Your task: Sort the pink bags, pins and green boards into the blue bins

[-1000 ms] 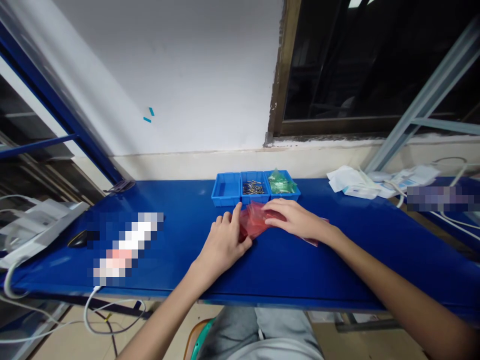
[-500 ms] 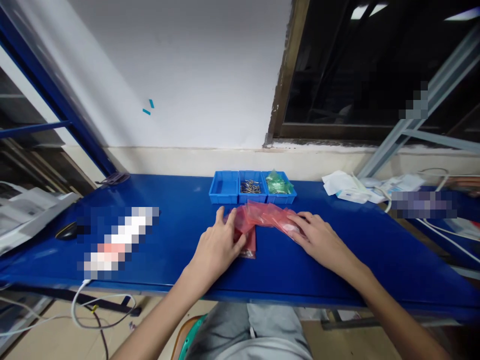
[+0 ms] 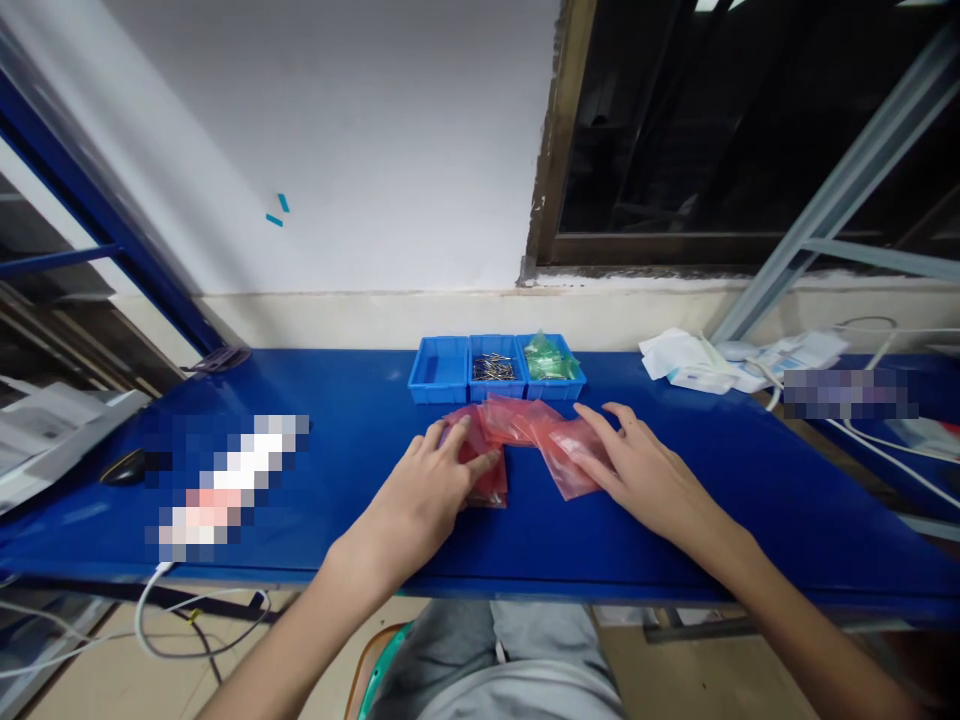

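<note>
Several translucent red plastic bags (image 3: 516,420) lie overlapping in an arc on the blue table. My left hand (image 3: 431,485) rests over the bags at the left end, its fingers spread and touching them. At the right end, my right hand (image 3: 634,465) lies against a red bag (image 3: 571,462), with thumb and fingers apart. Behind the bags stand three blue bins in a row. The left bin (image 3: 441,370) shows a bare bottom. Thin metal pieces (image 3: 493,367) like screws fill the middle bin, and green plastic bags (image 3: 550,360) lie in the right one.
A black mouse (image 3: 126,467) and a blurred-out white object (image 3: 247,470) with a cable are on the left of the table (image 3: 360,400). White papers or packets (image 3: 701,362) and cables lie at the right. Metal frame posts rise at both sides.
The bags at the right end have fanned out, with one now hanging lower toward me. My right hand's fingers have lifted and spread a little. The view has shifted slightly.
</note>
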Demonstrator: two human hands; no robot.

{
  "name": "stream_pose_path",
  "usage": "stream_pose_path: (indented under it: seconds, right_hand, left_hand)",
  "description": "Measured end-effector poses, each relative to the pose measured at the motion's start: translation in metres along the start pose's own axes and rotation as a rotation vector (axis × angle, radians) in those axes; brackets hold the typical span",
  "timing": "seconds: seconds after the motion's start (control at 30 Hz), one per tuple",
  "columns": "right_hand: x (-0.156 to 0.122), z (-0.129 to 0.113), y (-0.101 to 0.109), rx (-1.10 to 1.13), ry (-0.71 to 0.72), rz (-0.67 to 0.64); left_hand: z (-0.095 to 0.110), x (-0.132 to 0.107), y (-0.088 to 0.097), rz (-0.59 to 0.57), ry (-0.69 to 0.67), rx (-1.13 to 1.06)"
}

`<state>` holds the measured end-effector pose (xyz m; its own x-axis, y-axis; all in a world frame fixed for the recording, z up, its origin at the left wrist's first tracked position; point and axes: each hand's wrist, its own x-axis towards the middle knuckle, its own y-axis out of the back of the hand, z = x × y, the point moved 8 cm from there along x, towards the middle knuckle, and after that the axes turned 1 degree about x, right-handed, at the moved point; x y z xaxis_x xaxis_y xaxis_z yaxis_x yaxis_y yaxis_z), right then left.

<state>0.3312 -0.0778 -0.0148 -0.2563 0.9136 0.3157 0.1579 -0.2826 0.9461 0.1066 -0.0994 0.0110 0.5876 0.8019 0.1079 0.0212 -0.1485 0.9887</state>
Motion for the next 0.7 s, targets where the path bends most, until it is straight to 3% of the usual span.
stream_pose_path:
  seconds: [0.1,0.27,0.4,0.6,0.7]
  right_hand:
    - [-0.01,-0.002,-0.007,0.014,0.072,-0.018]
    - [-0.022,-0.006,0.002,0.073,0.079,-0.035]
    - [-0.026,-0.016,0.007,0.122,0.095,-0.096]
    - [-0.026,-0.043,0.0,0.189,0.143,-0.138]
    - [-0.024,-0.05,0.006,0.223,0.197,-0.16]
  left_hand:
    - [0.003,0.008,0.004,0.008,0.056,0.083]
    - [0.02,0.023,0.007,0.032,-0.087,0.001]
    - [0.021,0.03,0.0,0.007,-0.128,-0.083]
    - [0.016,0.014,-0.017,0.037,-0.073,-0.162]
    - [0.016,0.004,-0.019,0.052,-0.048,-0.161]
